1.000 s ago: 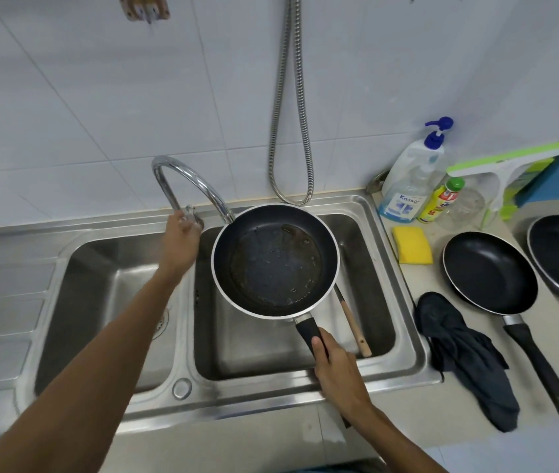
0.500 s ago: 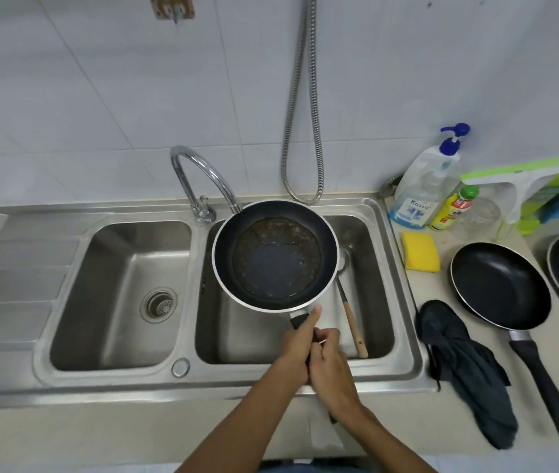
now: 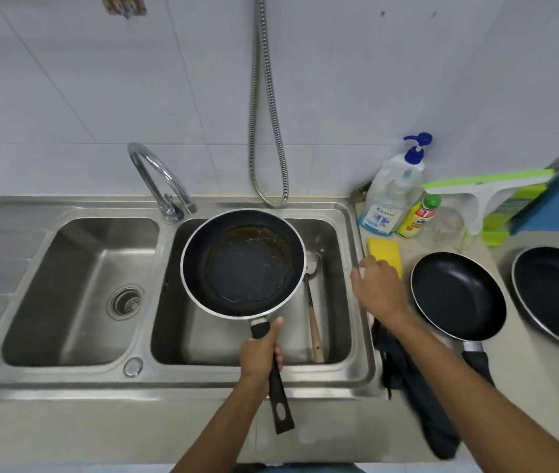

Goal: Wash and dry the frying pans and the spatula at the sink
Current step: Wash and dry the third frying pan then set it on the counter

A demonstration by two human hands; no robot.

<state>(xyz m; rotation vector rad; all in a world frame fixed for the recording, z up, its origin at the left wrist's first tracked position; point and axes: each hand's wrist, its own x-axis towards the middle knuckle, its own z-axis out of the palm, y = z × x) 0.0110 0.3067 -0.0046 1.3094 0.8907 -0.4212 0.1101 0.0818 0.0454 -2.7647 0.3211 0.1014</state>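
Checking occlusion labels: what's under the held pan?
A spatula lies in the right basin, handle and part of its head showing beside the pan; the floor under the pan is covered.

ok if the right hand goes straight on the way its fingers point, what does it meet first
Most likely the yellow sponge, lying just ahead of the right hand. The fingertips overlap its near edge, so they may already touch it; depth is unclear.
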